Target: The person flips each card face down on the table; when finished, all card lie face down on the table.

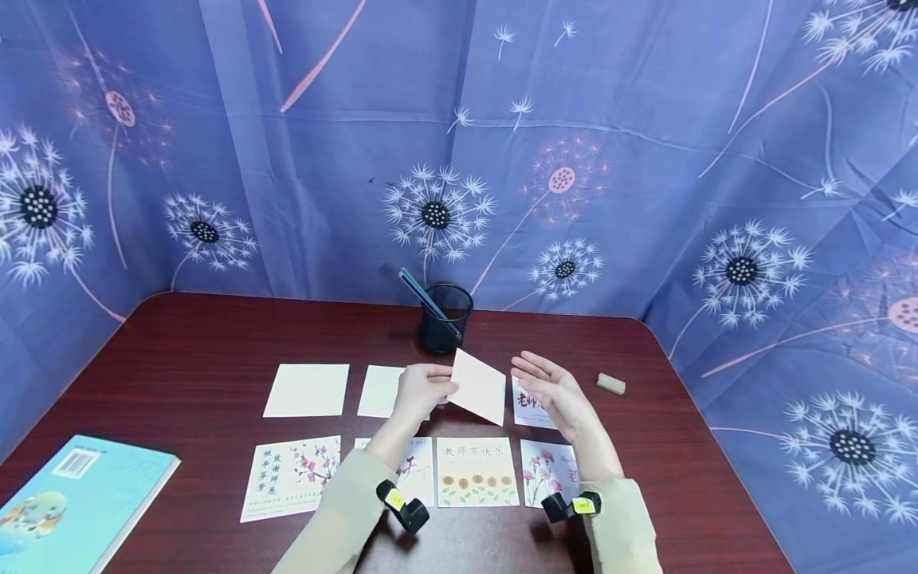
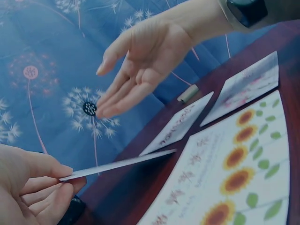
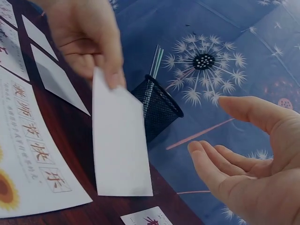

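Above the back row of cards, my left hand [image 1: 418, 392] pinches a blank white card [image 1: 479, 387] by its left edge, thumb on top and fingers beneath. The held card is tilted up off the table; the left wrist view shows it almost edge-on. To its right, my right hand [image 1: 562, 397] has loosely extended fingers and holds nothing; in the right wrist view the palm [image 3: 253, 187] shows, apart from the card. Under the right hand lies a card with dark lettering [image 1: 528, 408], partly covered. A sunflower card [image 1: 478, 472] lies in front of the held card.
Two blank white cards [image 1: 307, 391] lie back left. In front are a blossom card [image 1: 290, 478], a card partly behind my left arm [image 1: 423, 478] and a pink-flower card [image 1: 538, 470]. Around stand a mesh pen cup [image 1: 439, 331], an eraser [image 1: 611, 383] and a blue book [image 1: 79, 502].
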Demonstrator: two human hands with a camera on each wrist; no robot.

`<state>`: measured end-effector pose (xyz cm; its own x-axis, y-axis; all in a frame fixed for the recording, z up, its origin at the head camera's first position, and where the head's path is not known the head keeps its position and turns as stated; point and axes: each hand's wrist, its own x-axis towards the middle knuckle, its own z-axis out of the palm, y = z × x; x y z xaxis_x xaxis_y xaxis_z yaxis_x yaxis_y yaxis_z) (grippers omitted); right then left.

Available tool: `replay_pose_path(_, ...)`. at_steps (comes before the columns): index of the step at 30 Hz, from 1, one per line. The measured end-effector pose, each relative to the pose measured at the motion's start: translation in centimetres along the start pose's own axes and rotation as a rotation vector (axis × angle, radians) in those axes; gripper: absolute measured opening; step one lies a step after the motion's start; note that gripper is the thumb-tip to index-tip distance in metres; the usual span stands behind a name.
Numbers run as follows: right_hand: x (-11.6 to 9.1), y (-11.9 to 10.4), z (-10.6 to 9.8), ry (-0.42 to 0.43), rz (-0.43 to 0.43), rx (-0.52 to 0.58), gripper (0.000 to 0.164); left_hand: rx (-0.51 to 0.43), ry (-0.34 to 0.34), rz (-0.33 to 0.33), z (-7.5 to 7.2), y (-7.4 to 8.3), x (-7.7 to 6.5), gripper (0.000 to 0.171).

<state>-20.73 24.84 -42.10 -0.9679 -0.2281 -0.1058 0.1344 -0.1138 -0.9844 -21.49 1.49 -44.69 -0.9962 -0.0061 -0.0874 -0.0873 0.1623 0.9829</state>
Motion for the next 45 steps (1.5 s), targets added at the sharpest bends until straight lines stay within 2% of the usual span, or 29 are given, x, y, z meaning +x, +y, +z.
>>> replay_pose_path(7, -0.2, -0.1, -0.2, -0.018, 0.008, -0.011, 0.063, 0.088, 0.037, -0.047, -0.1, -1.3, 0.3, 0.025)
replay_pose_path(19, -0.3, -0.4, -0.1, -0.002, 0.014, 0.018, 0.064, 0.201, 0.029, -0.02, -0.6, -1.7, 0.5, 0.024)
replay_pose_path(29, -0.2, -0.3, -0.4, 0.003, 0.026, 0.019, 0.064, 0.249, 0.036, -0.02, -1.0, -1.7, 0.5, 0.025)
replay_pose_path(39, -0.1, -0.4, -0.6, -0.01, 0.022, 0.019, 0.064, 0.266, -0.053, -0.02, -1.7, -0.7, 0.0, 0.027)
replay_pose_path(45, -0.2, -0.4, -0.6, -0.009, 0.025, 0.02, 0.065, 0.358, -0.077, -0.008, -2.0, -0.3, -0.3, 0.03)
